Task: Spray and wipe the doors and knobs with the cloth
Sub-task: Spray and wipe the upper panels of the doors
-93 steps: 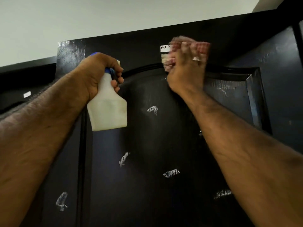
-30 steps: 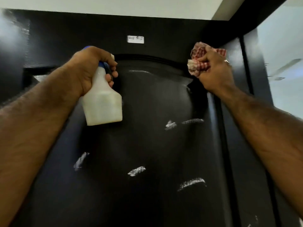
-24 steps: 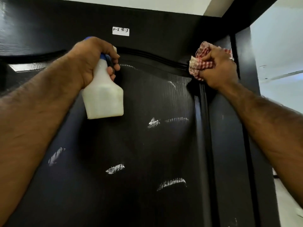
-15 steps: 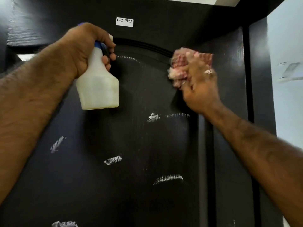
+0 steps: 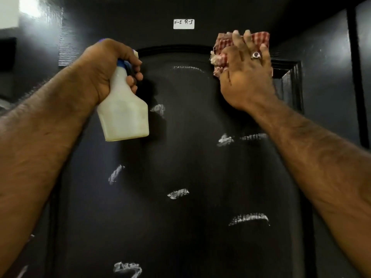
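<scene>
Right hand (image 5: 248, 77) presses red-checked cloth (image 5: 221, 49) flat on black door (image 5: 200, 157), just right of white label (image 5: 183, 24). Left hand (image 5: 108, 71) grips white plastic spray bottle (image 5: 123, 115). Risk: white smears (image 5: 178, 193) below get skipped.

The door (image 5: 190, 177) is black and glossy, with a raised arched panel and scattered white foam smears down its face. The red-and-white checked cloth (image 5: 222, 51) is bunched against the panel's upper right edge. The white spray bottle (image 5: 124, 115) with a blue head is upright before the panel's upper left.
</scene>
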The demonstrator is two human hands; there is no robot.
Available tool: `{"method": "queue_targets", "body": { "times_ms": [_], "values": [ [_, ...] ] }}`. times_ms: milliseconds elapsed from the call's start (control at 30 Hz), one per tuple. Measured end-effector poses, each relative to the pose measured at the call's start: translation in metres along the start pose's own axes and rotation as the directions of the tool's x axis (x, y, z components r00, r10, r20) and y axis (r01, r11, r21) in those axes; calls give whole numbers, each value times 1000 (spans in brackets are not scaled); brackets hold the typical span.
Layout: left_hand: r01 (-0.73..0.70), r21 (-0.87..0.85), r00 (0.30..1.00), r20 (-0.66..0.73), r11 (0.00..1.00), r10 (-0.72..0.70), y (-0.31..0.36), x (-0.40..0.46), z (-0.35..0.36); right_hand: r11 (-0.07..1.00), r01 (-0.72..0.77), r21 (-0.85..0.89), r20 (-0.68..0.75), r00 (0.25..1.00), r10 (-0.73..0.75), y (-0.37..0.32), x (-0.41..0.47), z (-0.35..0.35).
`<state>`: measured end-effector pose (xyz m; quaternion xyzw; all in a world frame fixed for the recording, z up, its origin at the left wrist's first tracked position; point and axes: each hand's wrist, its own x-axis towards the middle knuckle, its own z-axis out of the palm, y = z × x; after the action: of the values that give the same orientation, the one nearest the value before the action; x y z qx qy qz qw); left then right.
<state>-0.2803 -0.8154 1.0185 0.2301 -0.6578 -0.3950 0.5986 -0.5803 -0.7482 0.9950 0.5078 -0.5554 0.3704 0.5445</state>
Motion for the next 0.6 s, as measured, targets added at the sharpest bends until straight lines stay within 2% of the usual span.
{"method": "queue_targets", "body": {
  "times_ms": [133, 233, 467, 600],
  "values": [
    [-28, 17, 999, -22, 999, 29, -2, 2, -38, 997, 69, -21, 22, 997, -68, -55, 24, 7],
    [-43, 31, 998, -38, 999, 44, -3, 5, -79, 998, 65, -16, 4, 998, -65, -100, 35, 16],
    [-12, 127, 999, -40, 992, 17, -3, 10, -181, 997, 83, 3, -38, 996, -82, -234, 45, 44],
    [-16, 133, 996, -85, 991, 28, -4, 14, -224, 988, 153, 13, -53, 987, -152, -319, 49, 64]
  ]
}}
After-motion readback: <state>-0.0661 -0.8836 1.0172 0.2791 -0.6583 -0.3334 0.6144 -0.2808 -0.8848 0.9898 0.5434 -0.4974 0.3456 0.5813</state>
